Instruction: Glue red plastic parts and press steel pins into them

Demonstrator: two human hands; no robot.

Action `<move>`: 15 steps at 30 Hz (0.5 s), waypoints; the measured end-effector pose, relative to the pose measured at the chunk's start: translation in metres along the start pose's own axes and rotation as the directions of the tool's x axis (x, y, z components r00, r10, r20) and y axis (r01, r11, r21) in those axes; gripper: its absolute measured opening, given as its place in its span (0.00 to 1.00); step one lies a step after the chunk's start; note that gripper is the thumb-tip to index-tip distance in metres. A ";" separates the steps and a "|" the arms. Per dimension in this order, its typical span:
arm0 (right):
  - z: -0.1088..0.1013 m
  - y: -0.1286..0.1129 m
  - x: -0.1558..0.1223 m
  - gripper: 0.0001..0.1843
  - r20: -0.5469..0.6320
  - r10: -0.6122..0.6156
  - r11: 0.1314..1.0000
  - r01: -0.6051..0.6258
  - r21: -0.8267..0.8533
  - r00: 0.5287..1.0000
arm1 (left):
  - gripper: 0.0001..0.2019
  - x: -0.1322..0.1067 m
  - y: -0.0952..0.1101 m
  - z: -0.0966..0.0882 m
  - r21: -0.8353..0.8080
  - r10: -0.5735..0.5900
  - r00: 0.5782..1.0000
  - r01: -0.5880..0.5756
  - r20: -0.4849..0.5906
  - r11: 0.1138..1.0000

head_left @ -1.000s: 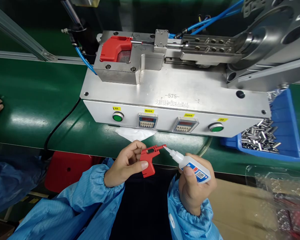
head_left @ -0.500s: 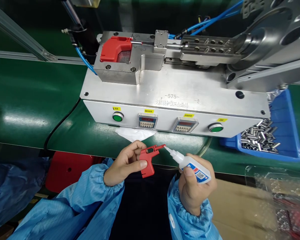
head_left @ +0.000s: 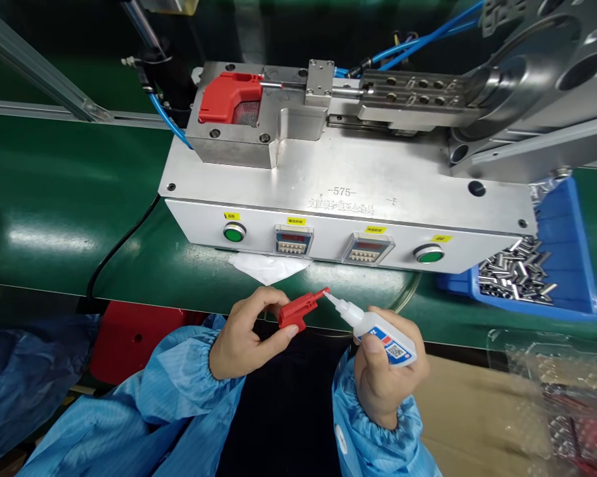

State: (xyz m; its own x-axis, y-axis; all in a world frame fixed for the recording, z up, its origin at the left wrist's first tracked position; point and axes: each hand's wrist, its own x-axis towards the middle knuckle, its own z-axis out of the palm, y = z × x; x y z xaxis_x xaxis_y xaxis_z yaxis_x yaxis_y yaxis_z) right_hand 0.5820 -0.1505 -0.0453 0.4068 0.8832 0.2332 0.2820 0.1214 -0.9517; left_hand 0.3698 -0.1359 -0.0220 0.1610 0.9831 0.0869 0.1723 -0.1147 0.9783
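Between the thumb and fingers of my left hand (head_left: 251,334) is a red plastic gun-shaped part (head_left: 298,310), its thin end pointing up and right. My right hand (head_left: 390,368) is closed around a white glue bottle (head_left: 385,336) with a blue, red and white label. The bottle's narrow nozzle (head_left: 334,300) points up and left, with its tip at the thin end of the red part. Whether any glue comes out is too small to see. A similar red part (head_left: 228,96) sits in the metal fixture (head_left: 238,152) of the machine ahead.
A machine base (head_left: 268,179) with green buttons and counters spans the bench. A blue bin (head_left: 584,265) of small metal pins (head_left: 517,271) stands at right. White cloth (head_left: 268,266) sticks out below the machine. A red stool (head_left: 124,341) and clear trays (head_left: 566,397) are lower down.
My left hand has rolled the red part, so its grip now looks foreshortened and its upper side shows. The bottle has shifted slightly left, its tip staying by the thin end.
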 end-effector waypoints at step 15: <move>0.003 -0.001 0.001 0.20 -0.008 0.034 0.998 -0.033 0.056 0.999 | 0.14 0.008 0.003 -0.005 -0.516 -0.265 0.933 0.356 0.244 0.779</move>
State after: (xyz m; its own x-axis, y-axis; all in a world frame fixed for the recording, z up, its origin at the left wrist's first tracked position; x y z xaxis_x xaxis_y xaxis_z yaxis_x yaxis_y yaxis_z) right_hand 0.5797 -0.1480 -0.0448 0.4229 0.8832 0.2026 0.2190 0.1173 -0.9687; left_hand 0.3664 -0.1273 -0.0178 0.3420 0.9127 -0.2237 -0.3098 0.3343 0.8901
